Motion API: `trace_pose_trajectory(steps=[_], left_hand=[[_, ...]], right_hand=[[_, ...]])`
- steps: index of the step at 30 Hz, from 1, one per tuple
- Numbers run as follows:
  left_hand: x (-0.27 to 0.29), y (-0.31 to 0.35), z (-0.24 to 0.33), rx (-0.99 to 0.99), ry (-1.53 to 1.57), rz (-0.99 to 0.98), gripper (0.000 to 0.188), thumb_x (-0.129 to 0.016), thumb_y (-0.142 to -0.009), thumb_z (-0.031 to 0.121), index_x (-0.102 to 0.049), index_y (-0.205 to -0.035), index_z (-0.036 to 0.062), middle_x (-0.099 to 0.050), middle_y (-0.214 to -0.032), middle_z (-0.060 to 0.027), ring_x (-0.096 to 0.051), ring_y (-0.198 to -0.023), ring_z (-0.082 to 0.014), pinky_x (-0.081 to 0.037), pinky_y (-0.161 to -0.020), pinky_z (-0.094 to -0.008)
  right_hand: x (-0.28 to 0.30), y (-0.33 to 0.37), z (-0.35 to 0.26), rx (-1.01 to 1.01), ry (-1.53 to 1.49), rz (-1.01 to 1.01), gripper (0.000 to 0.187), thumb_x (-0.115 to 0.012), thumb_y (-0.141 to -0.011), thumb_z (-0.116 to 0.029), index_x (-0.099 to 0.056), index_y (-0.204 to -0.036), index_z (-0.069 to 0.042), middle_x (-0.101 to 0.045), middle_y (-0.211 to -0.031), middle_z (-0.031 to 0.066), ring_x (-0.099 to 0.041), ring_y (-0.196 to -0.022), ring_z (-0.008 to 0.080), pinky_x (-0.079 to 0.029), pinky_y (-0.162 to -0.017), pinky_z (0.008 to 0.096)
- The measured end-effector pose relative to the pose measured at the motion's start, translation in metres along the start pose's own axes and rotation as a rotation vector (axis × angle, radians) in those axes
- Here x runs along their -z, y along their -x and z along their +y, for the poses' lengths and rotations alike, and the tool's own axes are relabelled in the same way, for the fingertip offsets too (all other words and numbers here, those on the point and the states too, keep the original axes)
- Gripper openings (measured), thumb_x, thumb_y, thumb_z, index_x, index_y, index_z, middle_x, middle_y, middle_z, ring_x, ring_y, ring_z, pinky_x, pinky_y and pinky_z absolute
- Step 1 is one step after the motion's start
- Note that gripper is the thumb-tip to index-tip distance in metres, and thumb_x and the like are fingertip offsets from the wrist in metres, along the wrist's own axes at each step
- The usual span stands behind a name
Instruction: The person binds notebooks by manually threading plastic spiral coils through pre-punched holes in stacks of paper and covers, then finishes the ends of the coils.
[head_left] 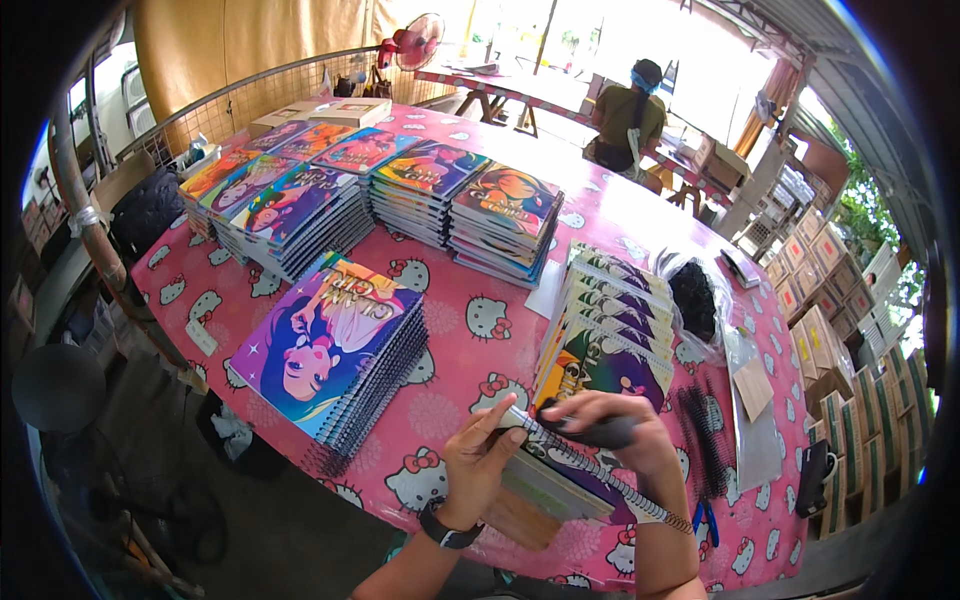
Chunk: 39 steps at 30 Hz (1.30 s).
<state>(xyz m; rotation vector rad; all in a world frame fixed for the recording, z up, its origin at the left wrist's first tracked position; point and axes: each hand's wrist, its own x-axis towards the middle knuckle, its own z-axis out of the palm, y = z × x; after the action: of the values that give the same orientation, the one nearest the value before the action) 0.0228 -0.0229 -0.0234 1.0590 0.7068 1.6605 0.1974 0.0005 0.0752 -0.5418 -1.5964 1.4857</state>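
At the near edge of the table, my left hand (pixel 478 462) pinches the corner of a notebook (pixel 560 478), its index finger pointing up. A spiral binding coil (pixel 618 486) runs along the notebook's upper edge and extends past it toward my right forearm. My right hand (pixel 632 425) is curled round a dark, smooth object (pixel 600 430) just above the coil; motion blur hides its kind. Below the notebook shows a brown block (pixel 522 515). Just beyond my hands lies an overlapping row of colourful notebooks (pixel 610 355) with punched edges.
Spiral-bound notebooks (pixel 335 350) are stacked at left, with more stacks (pixel 500 200) behind. At right lie loose black coils (pixel 703 440), blue-handled pliers (pixel 706 522) and a plastic bag of black coils (pixel 693 300). A person (pixel 630 120) sits beyond the pink-covered table (pixel 465 360); cartons (pixel 815 260) stand right.
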Motion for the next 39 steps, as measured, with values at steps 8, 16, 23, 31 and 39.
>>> trace_pose_trajectory(steps=[8,16,23,31,39], left_hand=[[0.002,-0.003,0.009,0.014,-0.075,0.0,0.033,-0.063,-0.089,0.007,-0.06,-0.121,0.0014,-0.057,-0.095,0.0021,-0.05,-0.081,-0.0057,-0.04,-0.073,-0.0199],[0.009,-0.023,0.049,0.033,-0.057,-0.295,0.023,-0.068,-0.082,0.002,-0.067,-0.105,0.0021,-0.067,-0.097,-0.0037,-0.058,-0.09,-0.0088,-0.045,-0.078,-0.0225],[-0.048,-0.004,0.103,-0.264,-0.332,-0.603,0.019,-0.073,-0.074,-0.001,-0.071,-0.093,0.0025,-0.069,-0.091,-0.0082,-0.066,-0.08,-0.0166,-0.052,-0.071,-0.0273],[-0.078,0.031,0.115,-0.412,-0.398,-0.653,0.018,-0.076,-0.071,0.002,-0.07,-0.088,0.0034,-0.07,-0.088,-0.0077,-0.067,-0.084,-0.0193,-0.053,-0.074,-0.0285],[-0.078,0.036,0.103,-0.358,-0.359,-0.663,0.022,-0.074,-0.074,0.003,-0.065,-0.095,0.002,-0.066,-0.089,-0.0073,-0.065,-0.086,-0.0203,-0.052,-0.071,-0.0288]], right_hand=[[0.005,0.001,0.012,-0.115,0.53,0.134,0.044,-0.067,-0.082,-0.038,-0.064,-0.103,0.0,-0.064,-0.111,0.0129,-0.057,-0.103,0.0219,-0.042,-0.091,0.0356],[0.015,0.168,-0.005,0.011,1.301,0.736,0.046,-0.079,-0.067,-0.036,-0.064,-0.098,-0.005,-0.057,-0.121,0.015,-0.048,-0.115,0.0357,-0.037,-0.098,0.0454],[-0.011,0.212,-0.046,0.027,1.287,0.855,0.035,-0.075,-0.072,-0.012,-0.065,-0.105,-0.006,-0.065,-0.108,0.0145,-0.05,-0.117,0.0345,-0.042,-0.095,0.0428],[-0.088,0.126,-0.074,0.286,0.932,0.62,0.025,-0.078,-0.073,-0.015,-0.062,-0.089,-0.004,-0.062,-0.082,0.0089,-0.059,-0.077,0.0256,-0.048,-0.066,0.0328],[-0.084,0.129,-0.065,0.344,1.053,0.641,0.019,-0.071,-0.08,-0.017,-0.063,-0.086,-0.002,-0.061,-0.08,0.0096,-0.056,-0.071,0.0265,-0.045,-0.063,0.0344]])
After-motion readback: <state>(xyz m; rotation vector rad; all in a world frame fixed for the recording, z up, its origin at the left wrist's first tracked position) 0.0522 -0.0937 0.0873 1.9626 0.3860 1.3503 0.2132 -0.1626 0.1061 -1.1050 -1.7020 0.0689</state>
